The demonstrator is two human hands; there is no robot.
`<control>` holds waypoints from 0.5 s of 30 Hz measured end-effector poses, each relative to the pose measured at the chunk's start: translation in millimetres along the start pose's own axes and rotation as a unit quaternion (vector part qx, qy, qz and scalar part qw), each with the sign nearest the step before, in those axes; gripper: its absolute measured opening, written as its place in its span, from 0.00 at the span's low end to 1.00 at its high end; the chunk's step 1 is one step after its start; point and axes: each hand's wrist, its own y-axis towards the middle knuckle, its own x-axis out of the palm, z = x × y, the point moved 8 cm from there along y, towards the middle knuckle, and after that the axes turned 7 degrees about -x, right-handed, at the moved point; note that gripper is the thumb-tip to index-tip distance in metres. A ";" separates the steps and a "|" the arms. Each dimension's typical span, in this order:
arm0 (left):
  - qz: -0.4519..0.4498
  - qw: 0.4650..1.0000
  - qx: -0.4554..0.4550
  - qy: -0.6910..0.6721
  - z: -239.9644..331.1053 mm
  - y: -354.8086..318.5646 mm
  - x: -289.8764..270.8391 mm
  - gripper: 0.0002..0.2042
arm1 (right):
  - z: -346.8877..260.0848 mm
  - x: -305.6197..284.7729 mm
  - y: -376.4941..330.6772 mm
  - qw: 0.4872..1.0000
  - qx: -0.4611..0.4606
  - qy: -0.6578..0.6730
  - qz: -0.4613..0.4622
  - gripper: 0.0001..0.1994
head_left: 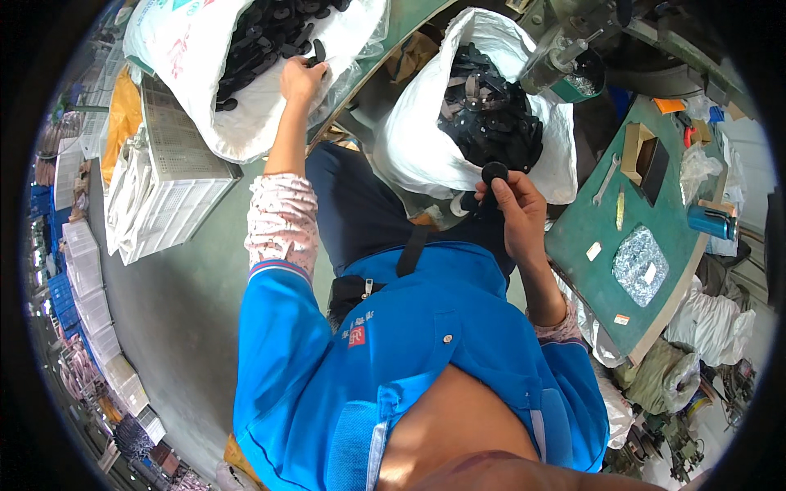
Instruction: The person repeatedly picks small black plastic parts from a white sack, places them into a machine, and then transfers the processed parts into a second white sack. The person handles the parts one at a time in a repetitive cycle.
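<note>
My left hand (301, 80) is at the mouth of a white woven sack (254, 123), its fingers closed on a small black part (318, 54). Loose black parts (266, 45), flat and long with rounded ends, lie heaped in that sack. Between thumb and fingers, my right hand (521, 209) pinches a dark part with a round black end (494, 172). It is just in front of a second white sack (401, 135). Inside this one are many black parts (491, 123), some showing small shiny spots. What these parts belong to I cannot tell.
A machine (565, 53) with a tub of small metal pieces (580, 85) stands beyond the right sack. On the green table (573, 233) lie a wrench (606, 180), a cutter knife (620, 209), an open cardboard box (634, 151) and a bag of metal pieces (640, 266). White crates (176, 147) stand at left.
</note>
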 end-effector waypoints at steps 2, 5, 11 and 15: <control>-0.004 0.998 0.064 -0.028 4.5 -17.2 0.9 0.22 | 1.9 2.8 0.2 1.000 -0.013 -0.012 -0.014 0.09; -0.017 0.985 0.095 -0.146 3.9 -46.4 -14.2 0.14 | -4.2 10.1 2.6 0.998 -0.029 -0.039 -0.049 0.10; -0.357 0.884 0.093 -0.287 81.3 -156.8 -32.8 0.10 | -65.3 25.0 37.4 0.912 -0.269 -0.298 -0.085 0.15; -0.553 0.769 0.050 -0.317 114.7 -226.0 -4.5 0.10 | -99.7 59.4 42.8 0.742 -0.436 -0.480 -0.170 0.23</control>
